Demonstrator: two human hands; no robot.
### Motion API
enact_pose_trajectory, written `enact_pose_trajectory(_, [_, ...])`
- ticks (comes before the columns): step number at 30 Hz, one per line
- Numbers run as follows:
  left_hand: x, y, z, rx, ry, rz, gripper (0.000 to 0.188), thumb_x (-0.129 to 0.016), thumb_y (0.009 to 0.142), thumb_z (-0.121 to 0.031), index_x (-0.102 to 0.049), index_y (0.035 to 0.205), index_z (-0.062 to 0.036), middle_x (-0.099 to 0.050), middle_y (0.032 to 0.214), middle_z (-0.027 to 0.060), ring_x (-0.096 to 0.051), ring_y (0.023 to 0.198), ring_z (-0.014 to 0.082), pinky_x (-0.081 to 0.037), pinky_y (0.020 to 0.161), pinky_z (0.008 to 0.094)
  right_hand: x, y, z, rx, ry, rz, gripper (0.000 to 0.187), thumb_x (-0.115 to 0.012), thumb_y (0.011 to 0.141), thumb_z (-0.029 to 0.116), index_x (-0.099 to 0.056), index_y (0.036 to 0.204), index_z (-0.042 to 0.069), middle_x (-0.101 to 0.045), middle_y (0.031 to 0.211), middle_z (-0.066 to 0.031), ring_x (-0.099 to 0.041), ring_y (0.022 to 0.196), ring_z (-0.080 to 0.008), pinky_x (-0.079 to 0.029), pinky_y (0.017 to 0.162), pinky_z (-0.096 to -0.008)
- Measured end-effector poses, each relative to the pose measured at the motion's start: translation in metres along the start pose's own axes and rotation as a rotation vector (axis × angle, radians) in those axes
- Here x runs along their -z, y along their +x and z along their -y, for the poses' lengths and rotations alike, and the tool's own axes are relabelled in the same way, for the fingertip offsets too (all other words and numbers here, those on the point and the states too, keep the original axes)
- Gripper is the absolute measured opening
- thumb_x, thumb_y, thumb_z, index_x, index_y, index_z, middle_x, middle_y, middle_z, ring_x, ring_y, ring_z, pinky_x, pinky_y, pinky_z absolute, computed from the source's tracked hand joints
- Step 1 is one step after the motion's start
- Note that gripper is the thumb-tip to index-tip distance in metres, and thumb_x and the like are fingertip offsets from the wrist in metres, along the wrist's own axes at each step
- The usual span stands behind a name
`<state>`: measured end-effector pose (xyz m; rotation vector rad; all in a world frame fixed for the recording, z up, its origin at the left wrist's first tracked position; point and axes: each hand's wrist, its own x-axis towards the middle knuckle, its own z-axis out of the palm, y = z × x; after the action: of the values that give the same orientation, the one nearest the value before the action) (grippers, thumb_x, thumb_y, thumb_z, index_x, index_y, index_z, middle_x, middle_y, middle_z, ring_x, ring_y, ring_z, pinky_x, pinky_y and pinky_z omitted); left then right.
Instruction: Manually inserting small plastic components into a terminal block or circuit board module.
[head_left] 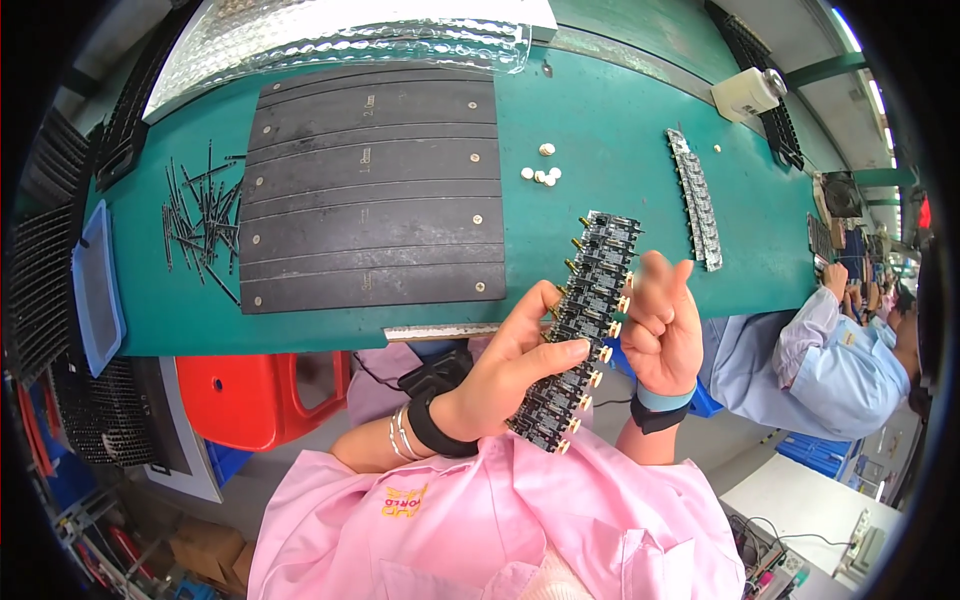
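Observation:
My left hand (515, 365) grips a long strip of black circuit boards (590, 310), thumb across its face and fingers at the left edge. The strip tilts, its top leaning right, above the table's near edge. Brass-coloured pins stick out along its left side, and several round cream-and-gold knobs line the right side. Beside the upper right edge is my right hand (665, 335), fingers curled, thumb and blurred forefinger raised close together. Whatever it may hold is too small or hidden to make out. Small white round pieces (540, 176) lie on the table beyond.
A dark slotted plate (370, 190) covers the green table's (600, 110) middle left, with thin black rods (205, 225) beside it. Another board strip (693, 200) lies right. Bubble wrap (440, 45) and a white bottle (748, 95) are farther back. A co-worker (810, 360) sits at right.

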<state>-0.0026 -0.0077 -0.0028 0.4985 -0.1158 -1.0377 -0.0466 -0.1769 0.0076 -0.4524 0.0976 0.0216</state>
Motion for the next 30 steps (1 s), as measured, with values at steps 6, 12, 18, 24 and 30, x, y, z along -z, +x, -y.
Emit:
enact_pose_trajectory(6, [-0.001, 0.000, 0.000, 0.004, 0.005, 0.003, 0.025, -0.049, 0.080, -0.008, -0.032, 0.097, -0.0124, -0.049, 0.088, 0.0088, -0.052, 0.063, 0.0127, -0.046, 0.050, 0.0254, -0.014, 0.000, 0.001, 0.014, -0.039, -0.120, 0.021, -0.033, 0.091, 0.027, -0.038, 0.092, 0.007, -0.037, 0.067, 0.0007, -0.026, 0.050, -0.0042, -0.019, 0.033, -0.0143])
enact_pose_trajectory(12, [0.000, 0.000, 0.000, 0.008, 0.005, 0.007, 0.024, -0.049, 0.080, -0.009, -0.033, 0.096, -0.0120, -0.049, 0.086, 0.0081, -0.052, 0.063, 0.0124, -0.046, 0.050, 0.0252, -0.015, 0.002, 0.000, 0.037, -0.049, -0.185, 0.023, -0.036, 0.089, 0.032, -0.037, 0.091, 0.008, -0.036, 0.063, 0.0036, -0.025, 0.050, -0.0040, -0.019, 0.035, -0.0144])
enact_pose_trajectory(18, [-0.002, 0.000, 0.000, 0.008, 0.023, -0.004, 0.023, -0.050, 0.080, -0.009, -0.033, 0.096, -0.0116, -0.049, 0.084, 0.0078, -0.052, 0.063, 0.0119, -0.046, 0.050, 0.0247, -0.012, 0.001, 0.000, 0.066, -0.113, -0.160, 0.024, -0.039, 0.087, 0.033, -0.036, 0.091, 0.010, -0.036, 0.063, 0.0043, -0.026, 0.050, -0.0035, -0.018, 0.036, -0.0144])
enact_pose_trajectory(24, [-0.002, 0.000, 0.001, 0.020, 0.008, 0.005, 0.022, -0.050, 0.080, -0.010, -0.033, 0.094, -0.0111, -0.050, 0.082, 0.0071, -0.052, 0.063, 0.0110, -0.045, 0.051, 0.0238, -0.011, 0.005, -0.004, 0.074, -0.083, -0.075, 0.031, -0.045, 0.082, 0.040, -0.033, 0.085, 0.011, -0.035, 0.063, 0.0055, -0.024, 0.048, -0.0013, -0.016, 0.035, -0.0140])
enact_pose_trajectory(30, [-0.002, 0.000, 0.000, 0.021, -0.003, 0.008, 0.022, -0.050, 0.080, -0.009, -0.033, 0.093, -0.0104, -0.050, 0.081, 0.0070, -0.051, 0.063, 0.0108, -0.045, 0.051, 0.0233, -0.013, 0.006, -0.006, 0.075, -0.143, -0.092, 0.035, -0.047, 0.079, 0.043, -0.032, 0.082, 0.012, -0.032, 0.061, 0.0067, -0.023, 0.046, 0.0005, -0.016, 0.036, -0.0126])
